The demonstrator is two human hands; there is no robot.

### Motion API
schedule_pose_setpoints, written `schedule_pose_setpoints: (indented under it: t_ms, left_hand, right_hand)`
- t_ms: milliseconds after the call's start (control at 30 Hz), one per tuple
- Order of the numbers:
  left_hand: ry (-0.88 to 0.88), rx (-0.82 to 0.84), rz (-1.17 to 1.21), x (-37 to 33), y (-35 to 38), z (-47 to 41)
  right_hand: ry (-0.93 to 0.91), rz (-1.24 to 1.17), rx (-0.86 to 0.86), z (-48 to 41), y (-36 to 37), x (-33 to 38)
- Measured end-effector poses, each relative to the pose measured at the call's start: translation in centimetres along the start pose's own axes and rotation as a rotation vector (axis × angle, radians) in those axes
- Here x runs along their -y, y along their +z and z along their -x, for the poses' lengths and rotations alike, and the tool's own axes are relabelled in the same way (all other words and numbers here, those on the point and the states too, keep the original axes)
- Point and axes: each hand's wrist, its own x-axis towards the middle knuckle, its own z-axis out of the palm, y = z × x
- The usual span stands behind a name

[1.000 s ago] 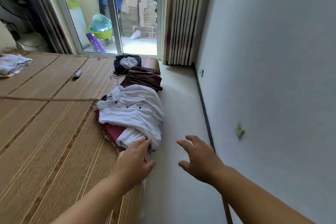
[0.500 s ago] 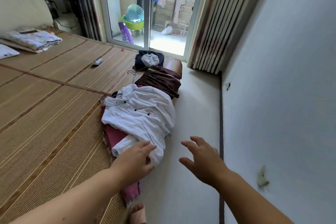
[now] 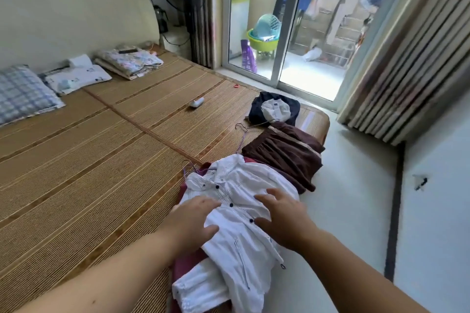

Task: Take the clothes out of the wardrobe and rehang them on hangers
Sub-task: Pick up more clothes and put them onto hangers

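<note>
Bed (image 3: 101, 160): bamboo mat, clothes piled along its right edge. White shirt (image 3: 236, 211): topmost of nearest pile, over a maroon garment (image 3: 185, 265). Brown garment (image 3: 284, 155): just beyond. Left hand (image 3: 193, 221), right hand (image 3: 284, 218): fingers spread on the shirt, grip released.

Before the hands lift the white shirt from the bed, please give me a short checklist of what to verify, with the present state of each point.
1. Both hands on the white button-up shirt: ok; left hand and right hand lie flat on it.
2. Fingers closed on the fabric: not ok; they are spread open.
3. Nothing lying on the shirt: ok.
4. Shirt free from the dark red garment beneath it: cannot tell.
5. Wire hanger within reach at the collar: ok.
6. Hanger inside the shirt: cannot tell.
</note>
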Motion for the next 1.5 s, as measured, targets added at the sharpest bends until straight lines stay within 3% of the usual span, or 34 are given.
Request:
schedule_pose_setpoints:
  t_ms: [367,567,900,1100,1233,1367,1500]
  left_hand:
    - [-0.583,-0.156,0.256,2.0,1.7,-16.1]
    - [-0.761,-0.173,0.348,2.2,3.5,-21.7]
    - [-0.904,-0.101,0.437,9.2,11.5,-26.8]
    - [-0.929,-0.170,0.424,16.6,15.9,-32.7]
    - [-0.948,-0.095,0.377,19.8,19.2,-34.5]
    - [-0.947,-0.030,0.415,20.4,21.8,-34.7]
    - [-0.930,-0.055,0.459,20.1,21.8,-34.6]
  right_hand:
    - [-0.467,0.194,0.235,-27.3,-2.7,-6.2]
    - [-0.627,0.359,0.366,-36.7,-3.2,-7.6]
    - [-0.569,0.294,0.513,-47.8,7.9,-6.7]
    - [-0.485,0.198,0.517,-55.4,16.7,-5.0]
    - [-0.398,0.233,0.608,-58.7,21.4,-5.0]
    - [-0.390,0.298,0.578,-60.0,24.1,-4.9]
    - [-0.400,0.414,0.621,-60.2,24.7,-4.3]
